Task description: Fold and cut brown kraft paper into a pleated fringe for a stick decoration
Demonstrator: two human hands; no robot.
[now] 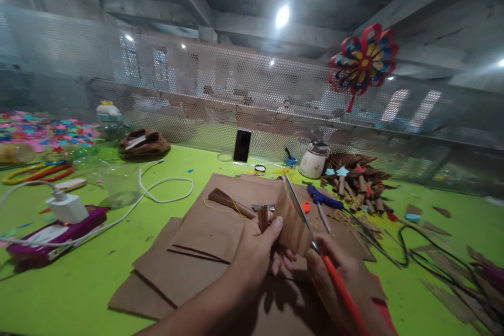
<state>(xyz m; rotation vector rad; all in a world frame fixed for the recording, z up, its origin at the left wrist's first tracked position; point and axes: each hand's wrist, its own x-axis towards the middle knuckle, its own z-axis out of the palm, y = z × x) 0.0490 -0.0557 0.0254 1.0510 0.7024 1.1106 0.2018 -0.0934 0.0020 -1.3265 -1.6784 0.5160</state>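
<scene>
My left hand is closed around a folded piece of brown paper, its layered folds standing up between thumb and fingers. In my right hand is a pair of scissors with red handles. One long blade lies along the right side of the folded paper; the other blade is hard to make out. Beneath both hands lie stacked sheets of brown paper. A bundle of folded brown strips with a yellow thread rests on the stack just left of my hands.
A blue glue gun lies right of the paper, its dark cable trailing rightward. Behind it stand a white jug and a pile of brown rolls. Left are a purple power strip, white cable and clear cup.
</scene>
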